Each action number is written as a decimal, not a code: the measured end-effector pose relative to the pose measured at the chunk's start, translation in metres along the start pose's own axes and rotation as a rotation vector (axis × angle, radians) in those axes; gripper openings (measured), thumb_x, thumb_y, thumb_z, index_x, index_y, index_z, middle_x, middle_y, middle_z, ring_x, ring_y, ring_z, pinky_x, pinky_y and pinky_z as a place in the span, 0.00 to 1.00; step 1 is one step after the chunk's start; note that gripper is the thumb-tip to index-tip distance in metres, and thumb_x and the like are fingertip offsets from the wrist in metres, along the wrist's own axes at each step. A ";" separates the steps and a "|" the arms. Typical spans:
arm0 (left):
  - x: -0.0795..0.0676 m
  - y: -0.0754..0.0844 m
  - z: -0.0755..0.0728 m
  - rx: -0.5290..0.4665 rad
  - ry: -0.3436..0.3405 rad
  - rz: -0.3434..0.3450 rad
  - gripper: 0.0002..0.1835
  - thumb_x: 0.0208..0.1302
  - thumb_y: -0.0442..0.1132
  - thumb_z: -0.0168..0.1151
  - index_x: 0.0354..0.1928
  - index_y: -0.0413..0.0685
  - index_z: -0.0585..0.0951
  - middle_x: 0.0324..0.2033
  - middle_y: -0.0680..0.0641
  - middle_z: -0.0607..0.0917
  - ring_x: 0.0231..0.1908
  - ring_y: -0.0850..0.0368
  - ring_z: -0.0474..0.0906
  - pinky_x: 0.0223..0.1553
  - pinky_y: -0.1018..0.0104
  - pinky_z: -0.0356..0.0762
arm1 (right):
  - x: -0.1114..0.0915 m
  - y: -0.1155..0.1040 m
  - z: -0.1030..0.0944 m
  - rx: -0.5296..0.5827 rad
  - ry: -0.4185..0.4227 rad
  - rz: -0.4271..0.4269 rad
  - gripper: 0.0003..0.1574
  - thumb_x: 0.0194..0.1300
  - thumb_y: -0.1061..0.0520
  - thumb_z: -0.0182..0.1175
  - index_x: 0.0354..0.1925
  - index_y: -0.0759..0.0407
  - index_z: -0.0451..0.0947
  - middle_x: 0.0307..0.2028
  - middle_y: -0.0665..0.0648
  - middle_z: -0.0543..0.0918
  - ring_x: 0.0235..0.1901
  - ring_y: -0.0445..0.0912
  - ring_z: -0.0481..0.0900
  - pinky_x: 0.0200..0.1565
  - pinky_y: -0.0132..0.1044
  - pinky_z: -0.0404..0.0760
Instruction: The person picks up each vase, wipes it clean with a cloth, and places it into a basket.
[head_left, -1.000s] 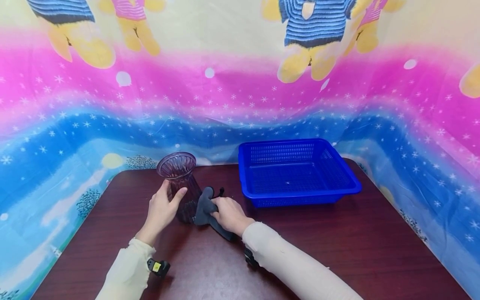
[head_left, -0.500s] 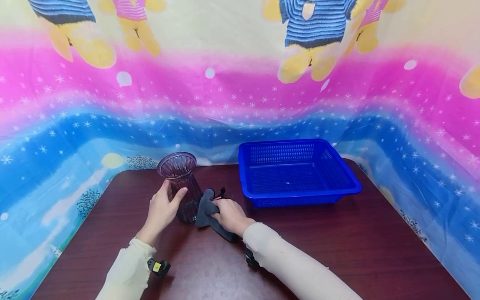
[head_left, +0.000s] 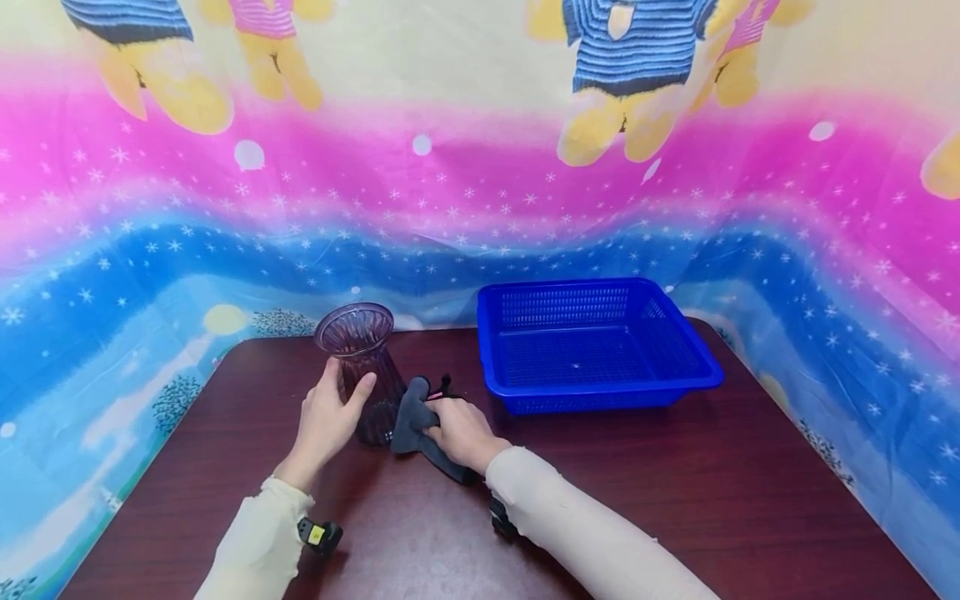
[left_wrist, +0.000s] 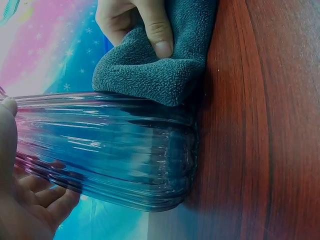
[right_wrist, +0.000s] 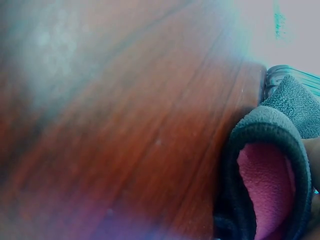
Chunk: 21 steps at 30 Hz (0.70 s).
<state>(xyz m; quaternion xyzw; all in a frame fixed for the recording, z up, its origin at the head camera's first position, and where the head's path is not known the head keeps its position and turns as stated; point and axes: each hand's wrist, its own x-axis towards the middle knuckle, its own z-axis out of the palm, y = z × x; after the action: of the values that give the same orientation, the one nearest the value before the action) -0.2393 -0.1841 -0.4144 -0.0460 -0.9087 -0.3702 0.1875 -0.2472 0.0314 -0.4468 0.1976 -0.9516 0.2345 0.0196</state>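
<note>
A clear, purple-tinted ribbed glass vase (head_left: 381,379) with a flared rim stands upright on the table, left of centre. My left hand (head_left: 327,421) grips its narrow upper body, thumb on the near side and fingers around the far side. My right hand (head_left: 461,431) pinches a dark grey towel cloth (head_left: 411,423) against the vase's lower right side. In the left wrist view, the fluffy cloth (left_wrist: 140,77) lies along the glass near the base. A folded loop of it shows a pink lining (right_wrist: 267,185) in the right wrist view.
A blue plastic basket (head_left: 600,390) with perforated walls stands at the back right of the dark red wooden table (head_left: 675,483). A printed curtain (head_left: 420,200) with snowflakes and bears hangs behind and along both sides.
The grey cloth under my right hand has shifted slightly right along the vase's side since a second ago. My left hand and the vase have hardly moved.
</note>
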 end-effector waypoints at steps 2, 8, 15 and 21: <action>0.000 0.000 0.001 -0.014 0.002 -0.007 0.32 0.70 0.59 0.58 0.64 0.44 0.66 0.58 0.30 0.82 0.59 0.31 0.80 0.56 0.35 0.74 | 0.000 0.000 0.000 0.005 0.001 0.003 0.16 0.66 0.52 0.68 0.53 0.43 0.85 0.49 0.48 0.89 0.46 0.44 0.86 0.47 0.40 0.83; -0.001 0.002 0.003 -0.060 -0.013 -0.070 0.45 0.65 0.62 0.64 0.72 0.47 0.56 0.69 0.31 0.73 0.65 0.34 0.75 0.62 0.35 0.72 | 0.000 0.000 0.000 0.011 -0.001 0.011 0.17 0.66 0.52 0.68 0.53 0.43 0.85 0.49 0.48 0.89 0.47 0.45 0.86 0.47 0.41 0.83; -0.001 0.004 0.004 -0.083 0.007 -0.108 0.45 0.61 0.64 0.68 0.70 0.47 0.59 0.69 0.31 0.73 0.68 0.35 0.73 0.64 0.36 0.71 | 0.001 0.000 0.000 0.015 -0.006 0.017 0.16 0.66 0.52 0.68 0.53 0.42 0.85 0.49 0.48 0.89 0.47 0.46 0.86 0.47 0.41 0.83; -0.002 0.006 0.006 -0.085 0.062 -0.105 0.43 0.59 0.62 0.71 0.65 0.44 0.65 0.61 0.32 0.80 0.62 0.37 0.78 0.61 0.39 0.74 | 0.000 0.000 0.000 0.014 -0.009 0.012 0.16 0.66 0.52 0.68 0.52 0.43 0.85 0.49 0.47 0.89 0.48 0.45 0.86 0.49 0.41 0.83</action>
<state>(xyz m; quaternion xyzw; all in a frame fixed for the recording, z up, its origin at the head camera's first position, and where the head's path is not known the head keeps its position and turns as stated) -0.2378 -0.1753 -0.4157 0.0054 -0.8871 -0.4190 0.1936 -0.2473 0.0319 -0.4467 0.1930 -0.9512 0.2403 0.0123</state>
